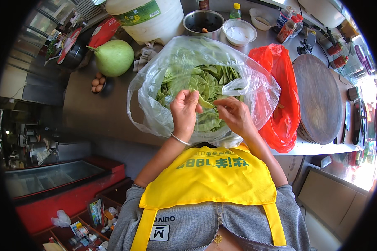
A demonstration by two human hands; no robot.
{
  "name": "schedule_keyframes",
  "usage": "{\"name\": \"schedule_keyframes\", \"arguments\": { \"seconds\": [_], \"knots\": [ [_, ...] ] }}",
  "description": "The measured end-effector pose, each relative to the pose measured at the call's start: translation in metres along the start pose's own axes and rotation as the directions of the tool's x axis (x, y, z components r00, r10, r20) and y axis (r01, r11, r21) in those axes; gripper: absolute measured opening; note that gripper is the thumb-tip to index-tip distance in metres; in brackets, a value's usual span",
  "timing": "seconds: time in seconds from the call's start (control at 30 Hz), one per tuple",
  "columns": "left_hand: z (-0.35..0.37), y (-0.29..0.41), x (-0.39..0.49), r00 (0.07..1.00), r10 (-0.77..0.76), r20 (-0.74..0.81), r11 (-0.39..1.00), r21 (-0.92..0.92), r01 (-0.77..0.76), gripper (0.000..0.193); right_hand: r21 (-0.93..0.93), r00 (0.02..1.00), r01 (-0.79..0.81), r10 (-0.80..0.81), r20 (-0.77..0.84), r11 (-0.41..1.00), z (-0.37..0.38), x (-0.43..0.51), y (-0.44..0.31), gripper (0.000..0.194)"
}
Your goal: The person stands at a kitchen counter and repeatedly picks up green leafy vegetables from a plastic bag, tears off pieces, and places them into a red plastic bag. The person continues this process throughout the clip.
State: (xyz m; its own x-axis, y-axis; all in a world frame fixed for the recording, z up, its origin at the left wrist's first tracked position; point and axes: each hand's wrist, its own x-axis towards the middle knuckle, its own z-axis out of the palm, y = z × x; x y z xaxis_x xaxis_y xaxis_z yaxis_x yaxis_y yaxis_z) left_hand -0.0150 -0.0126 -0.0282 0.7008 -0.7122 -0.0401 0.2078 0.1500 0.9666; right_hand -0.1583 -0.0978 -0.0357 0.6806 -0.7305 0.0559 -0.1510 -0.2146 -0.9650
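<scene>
My left hand pinches one flat green bean pod between thumb and fingers. At the pod's other tip, my right hand has its thumb and fingertips closed on the end. Both hands hover over a large clear plastic bag, spread wide on the counter. Inside it lies a heap of flat green bean pods, partly covered by the bag's film. Right beside the clear bag sits a red plastic bag with its mouth open; most of its contents are hidden.
A round wooden chopping board stands at the right. Behind the bag are a steel pot, a white-filled bowl and a big white bucket. To the left rest a green gourd and a small bowl of brown eggs.
</scene>
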Motion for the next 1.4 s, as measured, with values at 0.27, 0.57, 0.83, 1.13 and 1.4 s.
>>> {"name": "schedule_keyframes", "arguments": {
  "seconds": [0.27,0.57,0.83,1.13,1.4],
  "knots": [
    [0.001,-0.002,-0.005,0.988,-0.042,0.149,0.994,0.104,0.027,0.026,0.012,0.958,-0.276,0.274,0.083,0.961,0.001,-0.001,-0.029,0.016],
    [-0.006,-0.007,-0.010,0.916,-0.236,0.324,0.927,0.359,0.112,0.030,-0.532,0.923,0.358,-0.376,0.080,0.767,0.008,-0.005,-0.021,0.011],
    [-0.014,0.026,-0.008,0.860,-0.423,0.285,0.864,-0.159,0.477,0.020,-0.650,0.979,0.144,-0.204,-0.018,0.746,0.000,0.007,0.015,0.020],
    [-0.022,0.014,-0.003,0.911,-0.362,0.198,0.923,-0.063,0.380,0.017,-0.268,0.638,0.381,-0.042,0.769,0.885,0.035,-0.024,0.015,0.029],
    [-0.021,-0.009,-0.007,0.896,-0.369,0.247,0.927,0.037,0.372,0.024,-0.462,0.898,0.297,-0.081,0.432,0.836,0.022,-0.022,0.022,0.024]
  ]
}}
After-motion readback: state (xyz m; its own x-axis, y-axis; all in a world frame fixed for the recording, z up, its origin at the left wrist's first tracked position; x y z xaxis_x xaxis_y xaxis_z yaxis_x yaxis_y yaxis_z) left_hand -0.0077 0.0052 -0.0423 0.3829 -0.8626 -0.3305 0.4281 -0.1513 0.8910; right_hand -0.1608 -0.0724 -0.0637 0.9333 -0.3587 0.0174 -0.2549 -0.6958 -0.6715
